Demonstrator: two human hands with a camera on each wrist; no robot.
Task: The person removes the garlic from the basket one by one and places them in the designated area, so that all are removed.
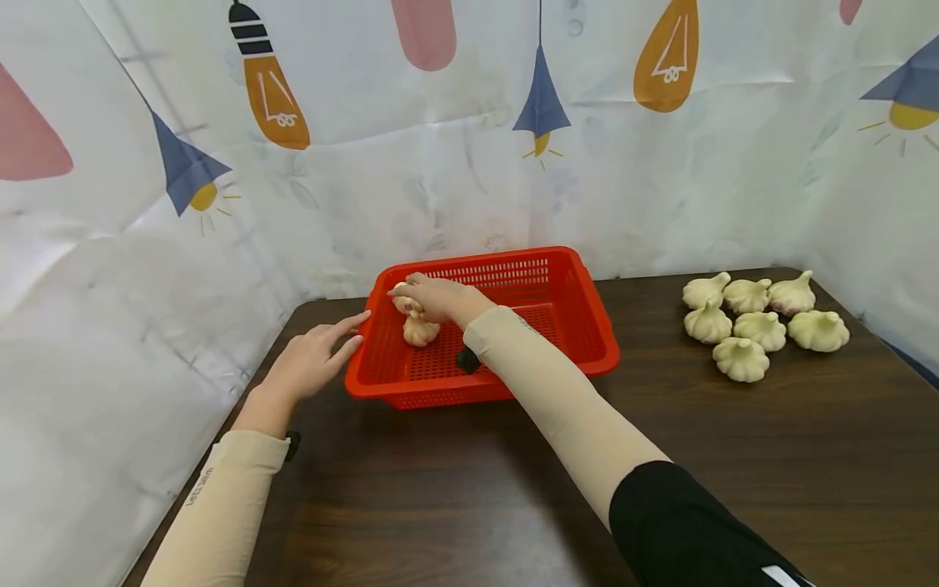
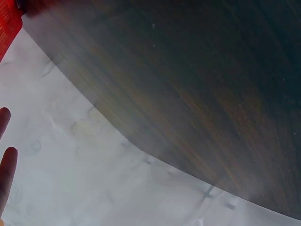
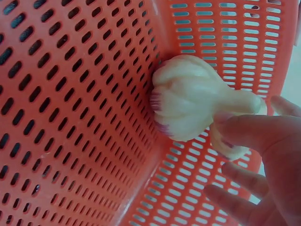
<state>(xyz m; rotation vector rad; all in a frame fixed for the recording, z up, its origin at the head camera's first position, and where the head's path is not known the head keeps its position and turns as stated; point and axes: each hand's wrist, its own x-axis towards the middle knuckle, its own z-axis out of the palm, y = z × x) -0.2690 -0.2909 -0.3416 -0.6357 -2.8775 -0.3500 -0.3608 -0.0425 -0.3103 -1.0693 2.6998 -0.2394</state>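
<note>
My right hand [image 1: 440, 300] reaches into the left end of a red perforated plastic basket [image 1: 469, 390]. Its thumb and fingers pinch a garlic bulb [image 1: 406, 303], mostly hidden behind the thumb in the right wrist view. Just beside it, a second garlic bulb [image 1: 421, 332] lies in the basket; close up, this bulb [image 3: 183, 99] shows purple streaks at its base. My left hand [image 1: 308, 364] is at the basket's left side, its extended fingertips against or very near the rim. Only a few fingertips [image 2: 7, 172] of that hand enter the left wrist view.
Several more garlic bulbs [image 1: 760, 330] sit grouped in rows on the right of the dark wooden table [image 1: 411, 505]. A patterned white curtain [image 1: 469, 179] hangs behind the table and along its left side.
</note>
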